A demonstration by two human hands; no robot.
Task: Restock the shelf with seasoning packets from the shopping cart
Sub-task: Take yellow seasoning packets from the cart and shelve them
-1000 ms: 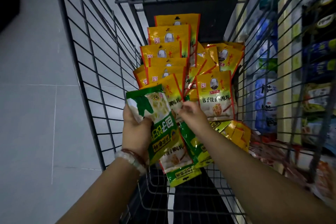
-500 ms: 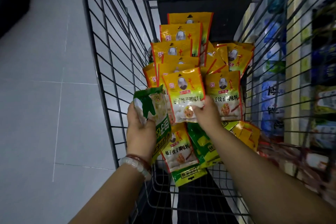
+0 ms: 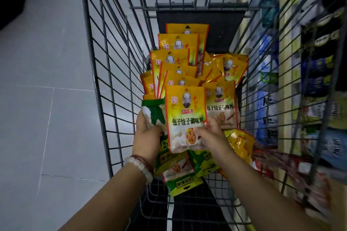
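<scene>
Seasoning packet [image 3: 185,118] reads 包子饺子调味料

My left hand [image 3: 148,137] and right hand [image 3: 212,135] meet inside the grey wire shopping cart [image 3: 105,80], a yellow seasoning packet [image 3: 185,116] between them. Beyond it, the overlapping yellow packets [image 3: 176,62] pile toward the far end. The blurred stocked shelf [image 3: 308,80] stands right of the cart, the grey tiled floor [image 3: 47,118] left.
</scene>
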